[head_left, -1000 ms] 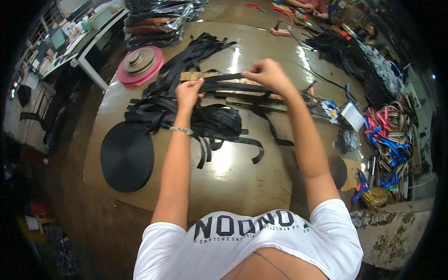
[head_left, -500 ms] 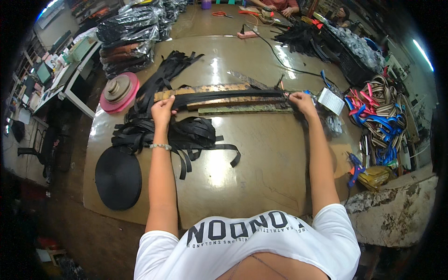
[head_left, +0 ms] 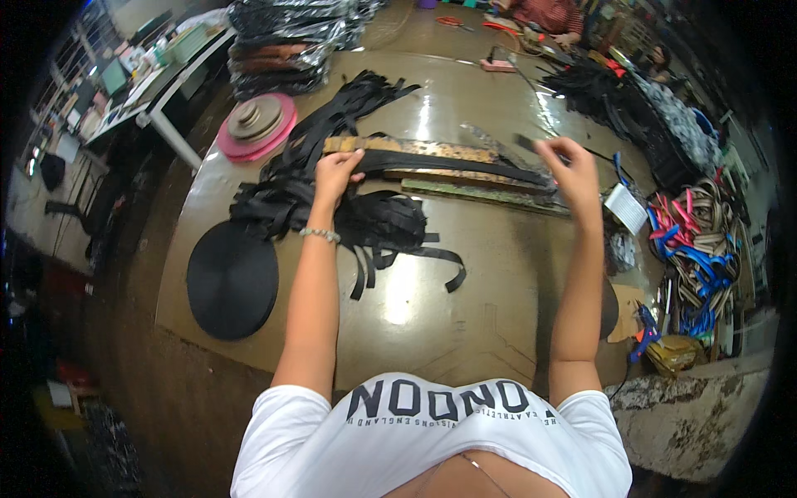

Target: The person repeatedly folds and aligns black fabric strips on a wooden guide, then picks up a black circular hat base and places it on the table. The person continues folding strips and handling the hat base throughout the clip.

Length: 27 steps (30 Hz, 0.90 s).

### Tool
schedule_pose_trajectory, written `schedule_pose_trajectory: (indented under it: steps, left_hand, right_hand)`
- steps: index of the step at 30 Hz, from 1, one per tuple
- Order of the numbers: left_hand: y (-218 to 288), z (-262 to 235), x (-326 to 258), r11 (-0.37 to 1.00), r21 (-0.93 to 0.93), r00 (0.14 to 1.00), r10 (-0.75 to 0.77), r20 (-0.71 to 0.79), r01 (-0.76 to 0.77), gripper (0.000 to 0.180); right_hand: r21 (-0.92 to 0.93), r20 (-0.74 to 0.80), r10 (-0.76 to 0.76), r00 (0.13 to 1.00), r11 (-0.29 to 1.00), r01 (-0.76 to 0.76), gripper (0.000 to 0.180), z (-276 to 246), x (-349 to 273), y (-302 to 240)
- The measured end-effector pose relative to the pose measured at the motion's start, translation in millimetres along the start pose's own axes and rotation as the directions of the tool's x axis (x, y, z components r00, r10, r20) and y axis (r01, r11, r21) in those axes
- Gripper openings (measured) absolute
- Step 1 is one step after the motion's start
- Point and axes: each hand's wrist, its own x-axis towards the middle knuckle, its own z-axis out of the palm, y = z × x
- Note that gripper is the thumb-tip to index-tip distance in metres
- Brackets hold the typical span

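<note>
My left hand (head_left: 335, 176) pinches the left end of a black webbing strap (head_left: 452, 164), which lies stretched along a spotted wooden bar (head_left: 440, 149). The strap's right end lies near the bar's right end, below my right hand (head_left: 574, 178). Raised there, that hand has its thumb and fingers drawn together. A blurred dark thing (head_left: 525, 143) shows at its fingertips; I cannot make out what it is. Cut black straps (head_left: 390, 220) lie in a tangle just below my left hand, and another bundle of straps (head_left: 353, 104) stretches away behind it.
At left are a black webbing roll (head_left: 232, 280) and a pink-flanged reel (head_left: 261, 124). Plastic-wrapped stacks (head_left: 282, 54) stand behind. A pink power strip (head_left: 498, 65) with a cord lies farther back. Colourful straps (head_left: 697, 236) and a blue glue gun (head_left: 646, 332) are at right. People sit across the table.
My right hand has let go of the strap's right end and lifted, with a dark thing now at its fingertips. My left hand still pinches the left end. The whole view has shifted.
</note>
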Motion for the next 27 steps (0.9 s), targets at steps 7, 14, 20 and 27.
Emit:
schedule_pose_trajectory:
  steps: [7, 14, 20, 27]
  left_hand:
    - [-3, -5, -1, 1.000, 0.004, 0.991, 0.020, 0.131, -0.021, 0.026]
    - [-9, -9, 5, 0.995, -0.081, 0.989, -0.047, 0.140, 0.059, 0.029]
    - [-15, 1, 8, 0.998, -0.009, 0.998, 0.059, 0.003, -0.059, 0.027]
    - [-18, 2, 9, 0.996, -0.027, 0.994, 0.087, -0.073, -0.089, 0.023]
  right_hand:
    - [0.095, 0.415, 0.055, 0.908, 0.990, -0.103, 0.028, 209, 52, -50]
    - [-0.021, 0.421, 0.049, 0.906, 0.999, -0.044, 0.027, 267, 67, -18]
    - [-0.242, 0.549, 0.092, 0.831, 0.969, 0.053, 0.047, 231, 77, -46]
    - [-0.106, 0.470, 0.105, 0.876, 0.992, -0.063, 0.026, 14, 19, -43]
